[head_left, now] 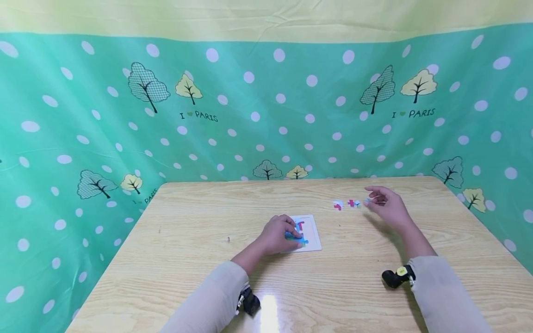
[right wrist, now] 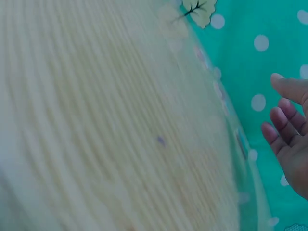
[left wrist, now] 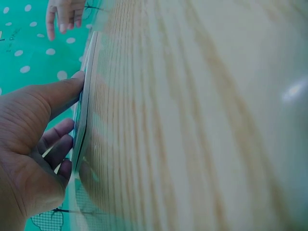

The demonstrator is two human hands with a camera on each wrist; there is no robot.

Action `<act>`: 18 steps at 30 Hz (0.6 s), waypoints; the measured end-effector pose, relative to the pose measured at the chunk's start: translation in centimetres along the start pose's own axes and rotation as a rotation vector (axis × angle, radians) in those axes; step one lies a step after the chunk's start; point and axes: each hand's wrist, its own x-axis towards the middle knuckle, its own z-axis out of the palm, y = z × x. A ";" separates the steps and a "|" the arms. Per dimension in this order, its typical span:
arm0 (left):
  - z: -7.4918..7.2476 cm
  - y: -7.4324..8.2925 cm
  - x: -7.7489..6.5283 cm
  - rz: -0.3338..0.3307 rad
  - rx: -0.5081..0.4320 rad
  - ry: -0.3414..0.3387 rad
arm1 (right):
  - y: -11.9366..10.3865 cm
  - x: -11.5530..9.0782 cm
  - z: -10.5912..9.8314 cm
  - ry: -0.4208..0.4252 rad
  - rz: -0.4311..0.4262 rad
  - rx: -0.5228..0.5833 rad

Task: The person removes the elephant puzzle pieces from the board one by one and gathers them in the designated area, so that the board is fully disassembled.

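My left hand (head_left: 280, 235) rests on a white-framed jigsaw puzzle board (head_left: 315, 236), its fingers spread over the blue and pink picture and partly hiding it. From the side, in the left wrist view, the thumb and fingertips of the left hand (left wrist: 43, 139) touch the board (left wrist: 84, 115), which lies flat on the table. Over the far right of the table hovers my right hand (head_left: 389, 208), fingers loosely bent. A small blue puzzle piece (head_left: 368, 200) is by its fingertips. In the right wrist view nothing shows between the fingers of the right hand (right wrist: 291, 130).
Left of the right hand lie a pink-and-blue puzzle piece (head_left: 353, 203) and a white-and-pink one (head_left: 338, 205). The wooden table (head_left: 187, 217) ends at the back against a green dotted curtain (head_left: 233, 101).
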 end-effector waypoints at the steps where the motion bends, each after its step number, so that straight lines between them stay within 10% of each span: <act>1: 0.0 0.0 0.0 0.001 0.003 0.000 | -0.2 0.0 0.1 0.001 0.000 0.006; 18: 0.1 0.0 0.0 -0.002 0.005 0.001 | -3.5 -1.0 1.5 -0.020 -0.080 0.072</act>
